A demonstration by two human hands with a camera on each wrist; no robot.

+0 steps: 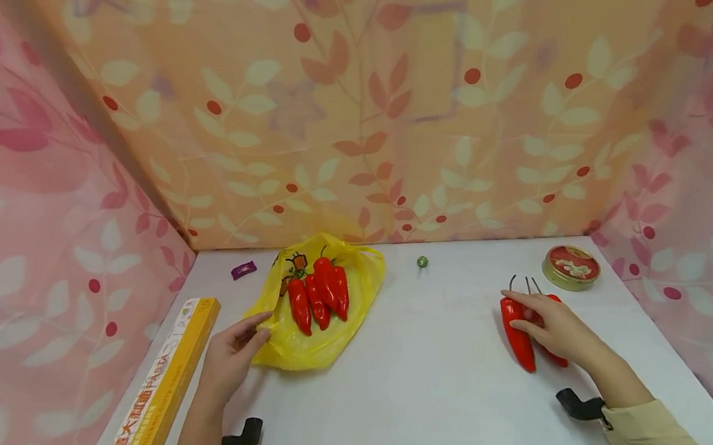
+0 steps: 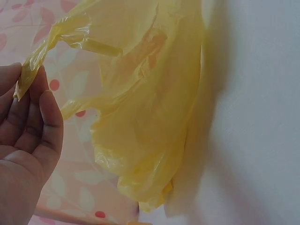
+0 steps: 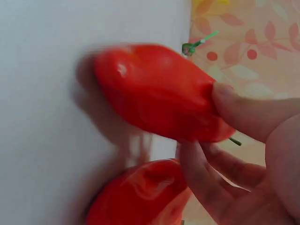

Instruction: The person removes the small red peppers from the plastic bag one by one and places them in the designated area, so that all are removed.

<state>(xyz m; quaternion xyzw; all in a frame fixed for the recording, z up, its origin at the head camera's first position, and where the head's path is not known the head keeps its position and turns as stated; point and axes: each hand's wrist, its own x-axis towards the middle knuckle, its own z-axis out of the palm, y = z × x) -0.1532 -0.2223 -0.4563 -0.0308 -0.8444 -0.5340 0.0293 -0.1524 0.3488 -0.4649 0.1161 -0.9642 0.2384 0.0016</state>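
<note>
My left hand pinches the rim of a yellow plastic bag between thumb and fingers. In the left wrist view, a twisted strip of the bag runs through those fingertips. Several red chili peppers with dark stems lie in the bag's open mouth. On the right side of the table, my right hand grips a red chili pepper near its stem end, thumb on one side and fingers on the other. Another red chili pepper lies beside it, partly hidden by the hand in the head view.
A yellow and white pasta box lies along the left edge. At the back are a small purple packet and a green lollipop. A round red and gold tin stands behind my right hand. Patterned cloth walls enclose the white table.
</note>
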